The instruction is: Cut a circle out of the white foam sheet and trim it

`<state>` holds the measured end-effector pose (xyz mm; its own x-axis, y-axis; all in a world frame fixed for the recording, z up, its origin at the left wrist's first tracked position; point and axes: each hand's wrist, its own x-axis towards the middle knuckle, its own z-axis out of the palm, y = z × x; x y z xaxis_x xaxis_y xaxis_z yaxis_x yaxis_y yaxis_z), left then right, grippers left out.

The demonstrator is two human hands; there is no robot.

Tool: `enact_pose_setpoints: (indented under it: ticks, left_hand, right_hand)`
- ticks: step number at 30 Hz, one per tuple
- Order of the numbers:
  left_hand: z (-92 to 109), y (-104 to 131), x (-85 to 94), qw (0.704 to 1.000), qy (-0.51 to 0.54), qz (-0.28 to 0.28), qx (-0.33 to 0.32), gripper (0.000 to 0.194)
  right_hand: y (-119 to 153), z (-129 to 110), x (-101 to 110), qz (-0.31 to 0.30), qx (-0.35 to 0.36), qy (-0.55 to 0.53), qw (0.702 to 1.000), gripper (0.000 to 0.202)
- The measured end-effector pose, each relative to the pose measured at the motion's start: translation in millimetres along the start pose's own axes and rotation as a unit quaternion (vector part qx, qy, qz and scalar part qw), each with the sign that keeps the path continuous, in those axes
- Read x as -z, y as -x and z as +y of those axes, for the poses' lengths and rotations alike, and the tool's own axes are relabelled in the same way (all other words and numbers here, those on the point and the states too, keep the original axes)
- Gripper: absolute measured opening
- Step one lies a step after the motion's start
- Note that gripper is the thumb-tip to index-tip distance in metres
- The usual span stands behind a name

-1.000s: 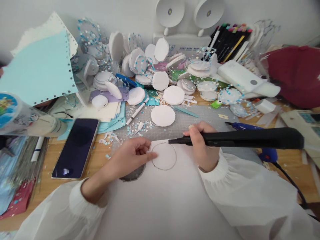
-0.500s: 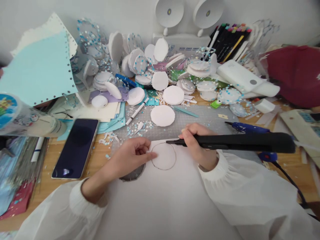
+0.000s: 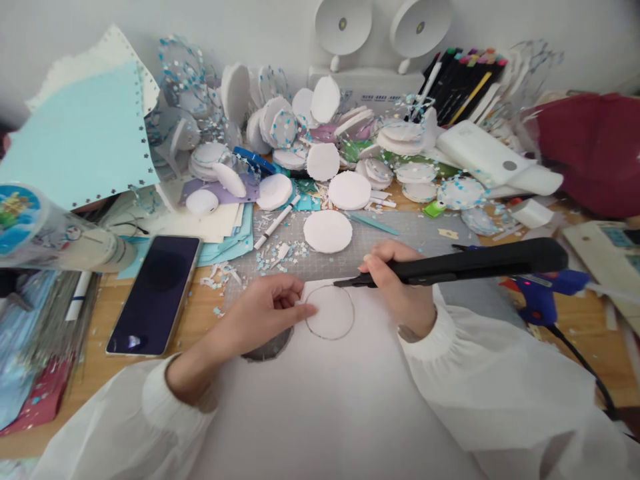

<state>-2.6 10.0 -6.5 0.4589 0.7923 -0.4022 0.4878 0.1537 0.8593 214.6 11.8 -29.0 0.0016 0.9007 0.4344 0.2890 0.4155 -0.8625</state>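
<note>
The right hand (image 3: 400,283) is closed around a long black cutting tool (image 3: 475,263), held like a pen, with its thin tip at the upper right edge of a traced circle (image 3: 330,312). The left hand (image 3: 260,313) grips nothing: its fingers are curled and its fingertips (image 3: 306,309) press down at the circle's left edge, pinning the sheet.

That sheet, a broad white foam board (image 3: 340,400), lies nearest the person and covers the front of the wooden worktop (image 3: 195,320), its far edge over a grey cutting mat (image 3: 400,237). A half-round gap (image 3: 267,348) shows in it below the left hand. The board looks light and fairly stiff, yet soft enough to dent or tear, so it is best held flat by pressing close beside the line, as the left hand does, well off the tool's tip.

Left of the mat lies a dark phone (image 3: 155,293), face up. To the right a blue glue gun (image 3: 543,297) rests beyond the sleeve. A loose white foam disc (image 3: 327,231) sits on the mat just past the hands, with many more piled behind. A white marker (image 3: 275,223) lies beside it among paper scraps.
</note>
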Motion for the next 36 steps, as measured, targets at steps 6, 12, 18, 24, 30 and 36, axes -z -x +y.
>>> enact_pose_setpoints:
  ticks: [6, 12, 18, 24, 30, 36]
  left_hand:
    - [-1.7, 0.1, -0.3, 1.000, 0.004, 0.005, -0.006, 0.027]
    - [-2.0, -0.6, -0.6, 1.000, 0.011, 0.002, -0.007, 0.026]
    - [-0.7, -0.2, 0.2, 1.000, -0.001, 0.006, -0.009, 0.025]
    - [-1.2, 0.1, -1.0, 1.000, 0.020, -0.001, -0.005, 0.026]
    - [-3.0, -0.5, 0.2, 1.000, 0.011, -0.005, -0.007, 0.028]
    - [-1.1, 0.1, 0.0, 1.000, 0.010, -0.002, 0.002, 0.026]
  right_hand:
    - [-2.9, -5.6, 0.1, -0.053, -0.025, 0.010, 0.998, 0.018]
    - [-5.5, -8.1, 0.8, -0.065, -0.054, 0.002, 0.996, 0.017]
    - [-5.4, -5.3, 2.6, -0.054, -0.090, -0.032, 0.994, 0.019]
    - [-6.3, -4.5, -1.9, 0.003, -0.115, -0.065, 0.991, 0.025]
    - [-4.5, -7.5, -1.3, 0.005, -0.084, -0.041, 0.996, 0.026]
    - [-1.3, -7.5, -0.4, -0.003, -0.074, -0.008, 0.997, 0.025]
